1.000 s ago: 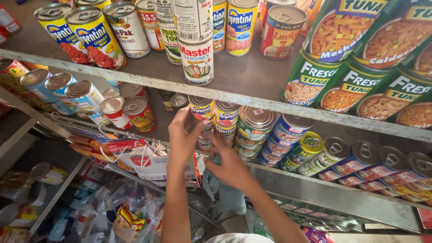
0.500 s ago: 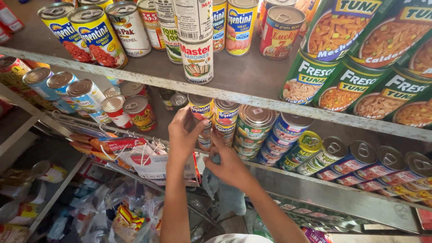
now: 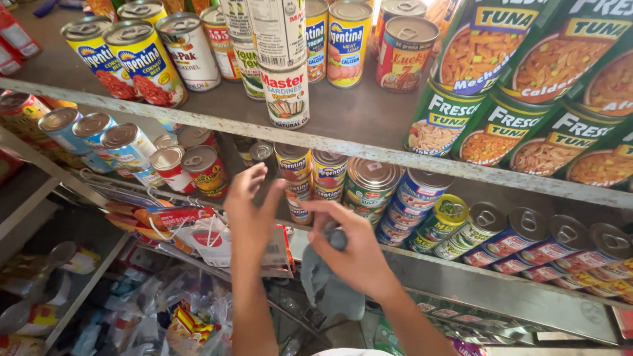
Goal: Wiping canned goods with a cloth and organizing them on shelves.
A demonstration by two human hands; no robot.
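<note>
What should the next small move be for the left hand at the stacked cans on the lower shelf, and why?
Probably close the left hand onto the stacked cans just in front of its fingertips. Its fingers are spread open and hold nothing, while the right hand already grips a grey cloth, apparently ready to wipe. This is only a judgement from their positions.
</note>
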